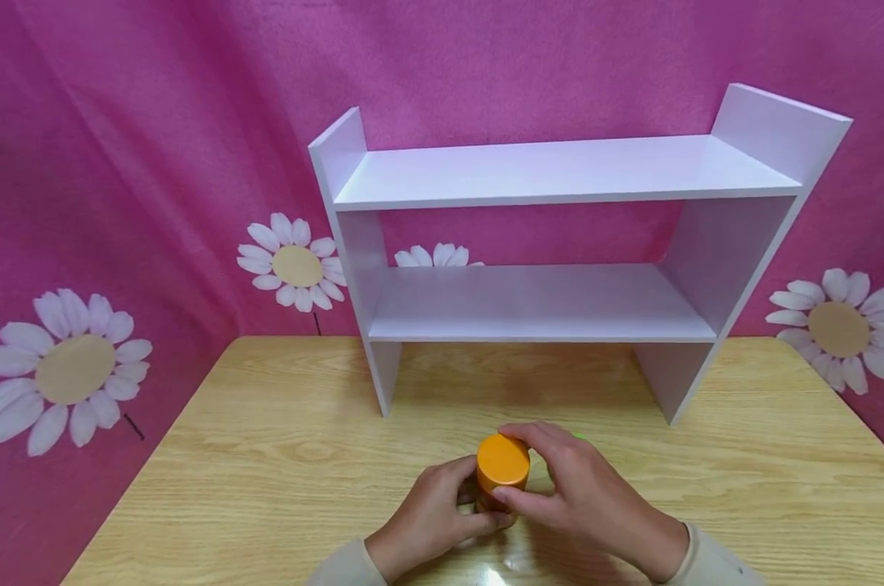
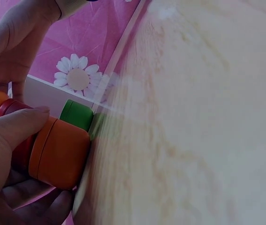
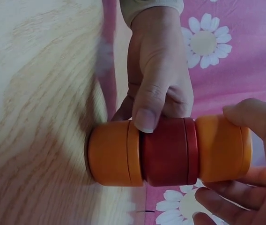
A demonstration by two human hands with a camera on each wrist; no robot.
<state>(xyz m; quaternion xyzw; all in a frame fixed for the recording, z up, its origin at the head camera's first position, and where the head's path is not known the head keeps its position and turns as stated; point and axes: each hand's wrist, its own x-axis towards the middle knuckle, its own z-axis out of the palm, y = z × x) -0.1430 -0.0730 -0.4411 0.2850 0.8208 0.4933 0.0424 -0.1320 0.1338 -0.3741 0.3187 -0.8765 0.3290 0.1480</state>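
Note:
Three small round lidded jars stand stacked on the table. At the bottom is an orange jar (image 3: 109, 157), with a dark red jar (image 3: 168, 157) in the middle and a yellow-orange jar (image 1: 503, 460) on top. My left hand (image 1: 431, 513) grips the lower stack, its thumb across the seam between the bottom orange and red jars. Thumb and fingers of my right hand (image 1: 584, 484) hold the top jar from either side. That jar sits against the red lid, slightly tilted in the right wrist view. Beyond the stack, a green jar (image 2: 78, 115) rests on the table, mostly hidden by my right hand in the head view.
A white two-tier shelf (image 1: 544, 334) stands at the back of the wood-grain table (image 1: 266, 456). Its side panels rise above the top board. Pink fabric with large white daisies (image 1: 76, 370) hangs behind and at the sides.

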